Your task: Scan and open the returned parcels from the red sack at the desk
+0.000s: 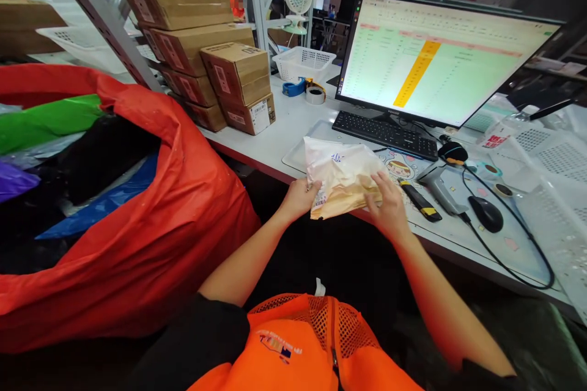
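Note:
A white plastic mailing bag [343,168], with a printed label at its lower left and a yellowish lower part, is tilted over the desk's front edge. My left hand [299,198] is closed on its lower left edge, thumb on top beside the label. At the other end, my right hand [387,204] holds the bag's right side with bent, slightly parted fingers. To the right of that hand lie a black-and-yellow box cutter [419,200] and a grey handheld barcode scanner [443,190] with a cable.
A monitor [440,61] stands behind a black keyboard [385,134]; a mouse [485,214] is at right. Cardboard boxes [238,73] are stacked at left, near tape dispensers [293,87] and a white basket [305,64]. A large red sack [197,220] of bagged parcels stands left.

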### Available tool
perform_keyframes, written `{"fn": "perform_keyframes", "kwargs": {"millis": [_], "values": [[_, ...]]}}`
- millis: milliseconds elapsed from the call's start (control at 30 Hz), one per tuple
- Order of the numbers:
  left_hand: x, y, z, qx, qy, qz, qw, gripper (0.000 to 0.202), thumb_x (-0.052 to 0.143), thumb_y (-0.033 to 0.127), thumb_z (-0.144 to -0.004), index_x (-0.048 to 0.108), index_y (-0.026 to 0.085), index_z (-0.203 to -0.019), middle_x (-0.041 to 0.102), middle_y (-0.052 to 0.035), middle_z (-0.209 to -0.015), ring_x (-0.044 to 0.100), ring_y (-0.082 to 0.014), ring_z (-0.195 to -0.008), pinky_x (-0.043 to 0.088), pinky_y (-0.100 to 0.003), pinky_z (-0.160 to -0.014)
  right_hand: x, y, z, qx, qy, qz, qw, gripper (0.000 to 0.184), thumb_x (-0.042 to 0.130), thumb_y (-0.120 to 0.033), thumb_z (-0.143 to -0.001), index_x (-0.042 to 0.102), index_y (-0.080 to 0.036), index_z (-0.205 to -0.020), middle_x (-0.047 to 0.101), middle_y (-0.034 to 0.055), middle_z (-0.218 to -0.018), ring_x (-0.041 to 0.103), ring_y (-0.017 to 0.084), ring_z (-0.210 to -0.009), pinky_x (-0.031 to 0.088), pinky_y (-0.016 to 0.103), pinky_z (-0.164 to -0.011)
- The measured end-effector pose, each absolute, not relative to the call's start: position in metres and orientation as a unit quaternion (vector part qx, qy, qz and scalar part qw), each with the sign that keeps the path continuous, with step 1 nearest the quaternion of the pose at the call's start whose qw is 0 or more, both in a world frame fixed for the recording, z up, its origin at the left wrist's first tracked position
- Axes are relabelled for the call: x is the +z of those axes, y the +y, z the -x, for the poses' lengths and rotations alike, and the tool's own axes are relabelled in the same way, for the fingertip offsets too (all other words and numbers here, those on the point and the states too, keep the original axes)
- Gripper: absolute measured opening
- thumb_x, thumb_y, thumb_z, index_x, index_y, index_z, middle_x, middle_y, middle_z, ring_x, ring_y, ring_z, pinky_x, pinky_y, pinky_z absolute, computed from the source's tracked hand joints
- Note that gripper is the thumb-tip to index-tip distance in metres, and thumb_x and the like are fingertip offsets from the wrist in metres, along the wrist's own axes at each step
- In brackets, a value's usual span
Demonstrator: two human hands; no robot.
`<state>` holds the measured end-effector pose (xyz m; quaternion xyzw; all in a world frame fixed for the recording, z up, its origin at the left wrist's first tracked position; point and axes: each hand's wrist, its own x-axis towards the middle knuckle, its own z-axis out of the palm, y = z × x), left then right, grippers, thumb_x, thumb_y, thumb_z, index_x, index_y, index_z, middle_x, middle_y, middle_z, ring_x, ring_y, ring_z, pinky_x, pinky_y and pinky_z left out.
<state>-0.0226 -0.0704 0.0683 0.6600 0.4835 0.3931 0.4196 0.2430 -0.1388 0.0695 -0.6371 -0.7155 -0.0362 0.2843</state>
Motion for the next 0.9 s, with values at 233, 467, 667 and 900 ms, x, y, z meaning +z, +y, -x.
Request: {"fn": "perform_keyframes", "kwargs": {"millis": [233, 467, 667, 900], "values": [[0.087, -0.093, 0.027, 0.398, 0.422, -0.684, 0.442, 0.033, 0.056, 0.042, -0.094, 0.070, 0.014, -0.082, 0.079, -0.0093, -0.085, 0.072, -0.0242, -0.078, 0.053, -0.028, -0.068, 0.031, -0.140, -0.200, 0.076, -0.771, 0.596, 0.211, 0.104, 0.072, -0.024, -0.095, 0.013, -0.032, -0.180, 0.016, 0.0121, -0.185, 0.013, 0.041, -0.171, 0.027, 0.066, -0.134], [0.085, -0.098, 0.031, 0.385, 0.429, -0.541, 0.613, 0.032, 0.059, 0.044, -0.097, 0.068, 0.014, -0.105, 0.081, -0.0120, -0.095, 0.079, -0.0292, -0.087, 0.066, -0.036, -0.069, 0.058, -0.146, -0.275, 0.201, -0.740, 0.548, 0.336, 0.085, 0.074, -0.050, -0.094, 0.042, -0.030, -0.171, 0.050, 0.0137, -0.170, 0.050, 0.036, -0.155, 0.044, 0.057, -0.126], [0.098, -0.112, 0.021, 0.378, 0.428, -0.514, 0.640, 0.041, 0.071, 0.046, -0.098, 0.062, 0.012, -0.120, 0.081, -0.0160, -0.108, 0.080, -0.0280, -0.083, 0.068, -0.034, -0.059, 0.099, -0.137, -0.407, -0.037, -0.440, 0.866, 0.234, 0.076, 0.063, -0.051, -0.095, 0.055, -0.007, -0.156, 0.061, 0.0302, -0.151, 0.058, 0.045, -0.142, 0.045, 0.062, -0.120], [0.097, -0.130, 0.011, 0.363, 0.416, -0.599, 0.580, 0.065, 0.086, 0.054, -0.083, 0.058, 0.015, -0.128, 0.076, -0.0189, -0.124, 0.079, -0.0334, -0.100, 0.066, -0.033, -0.060, 0.105, -0.098, -0.407, 0.012, -0.406, 0.912, 0.051, 0.064, 0.064, -0.038, -0.092, 0.059, -0.001, -0.144, 0.068, 0.0341, -0.133, 0.067, 0.043, -0.124, 0.054, 0.052, -0.102]]}}
